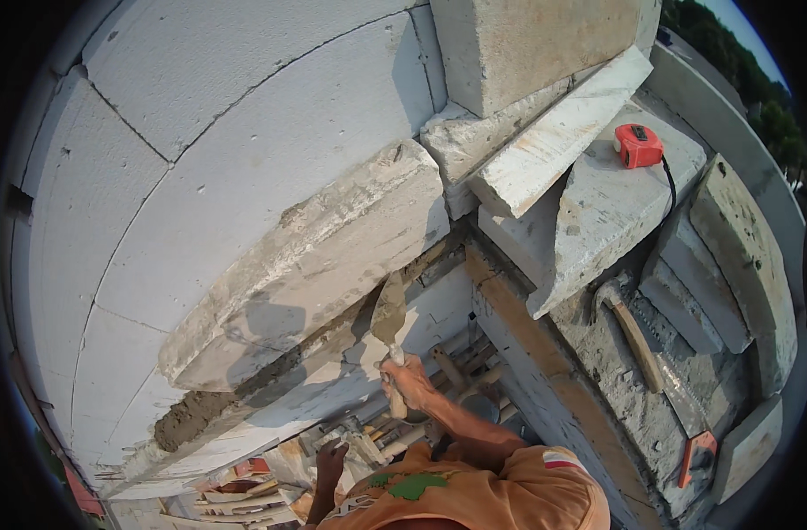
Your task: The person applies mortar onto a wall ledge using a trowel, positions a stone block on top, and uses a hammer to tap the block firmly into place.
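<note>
No container is showing clearly in the clutter below. A mortar bed (200, 408) is lying along the top of the wall (156, 203), under a tilted block (324, 256) resting on it. On the pier to the right, a red tape measure (637, 145) is sitting on a slab (611, 208), a hammer (631, 329) is lying on rough mortar, and a saw (690, 424) with an orange handle is lying beside it. More blocks (730, 256) are leaning at the far right. The right hand (407, 382) is reaching up, its grip closed fully around the handle of a trowel (388, 314), whose blade is pointing up into the joint beneath the block. The left hand (331, 461) is hanging low over scrap boards (245, 495); whether its grip is holding anything, I cannot tell.
</note>
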`<state>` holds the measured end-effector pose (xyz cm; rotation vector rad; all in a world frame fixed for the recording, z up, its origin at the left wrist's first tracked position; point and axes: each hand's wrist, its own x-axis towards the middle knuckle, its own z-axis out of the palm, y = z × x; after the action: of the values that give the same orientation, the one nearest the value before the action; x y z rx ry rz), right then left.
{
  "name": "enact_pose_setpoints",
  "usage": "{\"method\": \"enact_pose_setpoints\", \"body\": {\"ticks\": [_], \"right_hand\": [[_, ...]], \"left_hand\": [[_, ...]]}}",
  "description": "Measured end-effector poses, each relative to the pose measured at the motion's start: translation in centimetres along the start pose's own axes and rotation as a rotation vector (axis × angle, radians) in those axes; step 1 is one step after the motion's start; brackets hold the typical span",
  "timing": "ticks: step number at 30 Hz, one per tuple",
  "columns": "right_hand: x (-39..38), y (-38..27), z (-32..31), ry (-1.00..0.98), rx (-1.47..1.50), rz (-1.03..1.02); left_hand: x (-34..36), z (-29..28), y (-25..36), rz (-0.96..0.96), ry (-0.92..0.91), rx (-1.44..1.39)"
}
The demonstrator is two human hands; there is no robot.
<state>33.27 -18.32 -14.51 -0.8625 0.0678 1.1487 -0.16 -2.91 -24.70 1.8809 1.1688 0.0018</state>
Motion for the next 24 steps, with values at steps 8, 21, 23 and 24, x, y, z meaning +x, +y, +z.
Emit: {"method": "enact_pose_setpoints", "body": {"ticks": [8,21,23,24], "right_hand": [[-8.4,-8.1,-2.5,0.217,-0.534,-0.357],[-18.0,-17.4,5.4,0.31,-0.6,-0.775],[-18.5,-16.5,4.2,0.478,-0.777,-0.727],[-18.8,-16.2,3.3,0.666,-0.941,-0.659]], "left_hand": [[1.6,2.2,8.4,0.287,0.042,-0.098],[4.9,2.7,16.3,0.402,-0.107,-0.515],[5.2,2.7,16.4,0.405,-0.09,-0.56],[5.1,2.3,16.9,0.452,-0.037,-0.587]]}}
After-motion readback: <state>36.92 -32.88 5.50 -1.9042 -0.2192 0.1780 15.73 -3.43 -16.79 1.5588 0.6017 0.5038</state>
